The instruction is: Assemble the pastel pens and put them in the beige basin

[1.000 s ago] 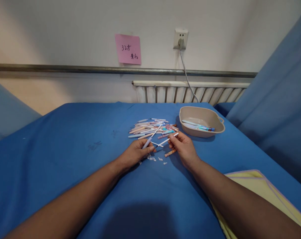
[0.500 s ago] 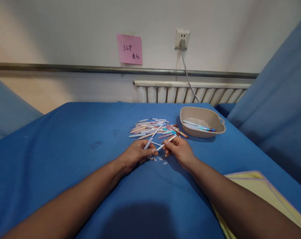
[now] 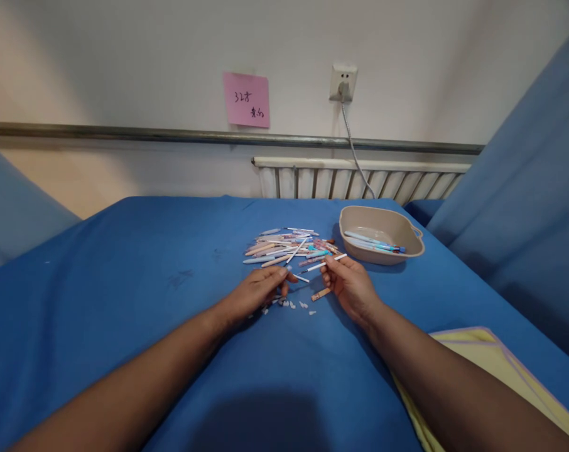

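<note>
My left hand point(image 3: 259, 290) is closed in a pinch, with a small white tip cap point(image 3: 289, 268) at its fingertips. Between the thumb and fingers of my right hand point(image 3: 350, 284) is a slim white pen refill point(image 3: 323, 265), its dark point towards my left hand. A tan patterned pen barrel point(image 3: 320, 294) sticks out below the right fingers; whether they grip it is hidden. Just beyond both hands lies a pile of pens and refills point(image 3: 277, 248) in pastel, tan and brown. Several small white caps point(image 3: 292, 305) are scattered on the cloth nearer me.
A beige plastic basket point(image 3: 383, 258) holding several blue pens point(image 3: 373, 241) stands right of the pile. A folded yellow cloth point(image 3: 477, 358) lies by my right forearm on the blue-covered table point(image 3: 124, 301). Behind are a radiator point(image 3: 360, 176) and a metal rail point(image 3: 171, 134).
My hands have moved apart, the right one slightly to the right with the refill. The refill's dark point now shows, and the lavender barrel no longer shows in my left hand.
</note>
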Demonstrator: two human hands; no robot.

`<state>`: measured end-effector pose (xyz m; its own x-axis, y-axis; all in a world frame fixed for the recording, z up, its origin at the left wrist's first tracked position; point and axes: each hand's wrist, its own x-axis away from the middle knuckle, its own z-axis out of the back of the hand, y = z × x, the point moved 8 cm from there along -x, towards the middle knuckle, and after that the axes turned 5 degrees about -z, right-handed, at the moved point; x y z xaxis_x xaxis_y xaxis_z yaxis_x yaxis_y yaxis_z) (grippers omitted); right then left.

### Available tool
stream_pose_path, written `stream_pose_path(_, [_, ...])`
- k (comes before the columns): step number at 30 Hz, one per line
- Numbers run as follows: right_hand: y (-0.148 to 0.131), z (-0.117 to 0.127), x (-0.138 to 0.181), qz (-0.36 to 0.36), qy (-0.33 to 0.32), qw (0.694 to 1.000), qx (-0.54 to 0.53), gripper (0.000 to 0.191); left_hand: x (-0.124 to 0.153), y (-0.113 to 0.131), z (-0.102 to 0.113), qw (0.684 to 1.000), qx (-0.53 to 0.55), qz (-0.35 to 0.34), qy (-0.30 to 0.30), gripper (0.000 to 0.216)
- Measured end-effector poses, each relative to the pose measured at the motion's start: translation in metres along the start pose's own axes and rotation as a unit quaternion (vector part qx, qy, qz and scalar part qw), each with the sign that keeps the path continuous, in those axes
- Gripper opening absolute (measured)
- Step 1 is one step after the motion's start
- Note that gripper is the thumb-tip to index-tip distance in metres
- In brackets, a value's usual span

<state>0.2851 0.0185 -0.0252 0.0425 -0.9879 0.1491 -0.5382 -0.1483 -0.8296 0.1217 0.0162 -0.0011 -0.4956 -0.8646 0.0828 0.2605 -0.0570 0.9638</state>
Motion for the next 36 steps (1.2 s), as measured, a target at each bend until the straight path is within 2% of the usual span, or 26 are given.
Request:
stream_pose_path(4, [-0.007, 0.006, -0.002, 0.039, 0.025, 0.999, 0.018, 0.029, 0.001, 0.008, -0.003, 0.991, -0.124, -0.051, -0.017, 0.043])
stream_pose_path(8, [-0.007, 0.002, 0.0, 0.046, 0.016, 0.998, 0.045, 0.03, 0.002, 0.014, -0.006, 0.975, -0.203, -0.083, -0.022, 0.039])
stream_pose_path(18, [-0.007, -0.004, 0.004, 0.054, 0.006, 0.995, 0.089, 0.03, 0.002, 0.017, -0.008, 0.964, -0.244, -0.104, -0.03, 0.038])
stream_pose_path(23, [-0.001, -0.017, 0.008, 0.061, -0.03, 0.985, 0.156, 0.03, 0.004, 0.017, -0.016, 0.975, -0.189, -0.101, -0.052, 0.038])
stream_pose_path(28, [0.001, -0.038, 0.017, 0.093, -0.104, 0.966, 0.22, 0.026, 0.007, 0.009, -0.031, 0.992, -0.04, -0.06, -0.106, 0.042])
stream_pose_path(32, [-0.013, -0.036, 0.021, 0.117, -0.074, 0.972, 0.188, 0.03, 0.007, 0.001, -0.035, 0.988, 0.106, -0.022, -0.113, 0.04])
stream_pose_path(36, [-0.025, -0.027, 0.023, 0.15, -0.023, 0.971, 0.186, 0.027, 0.006, -0.004, -0.037, 0.976, 0.185, 0.002, -0.116, 0.039])
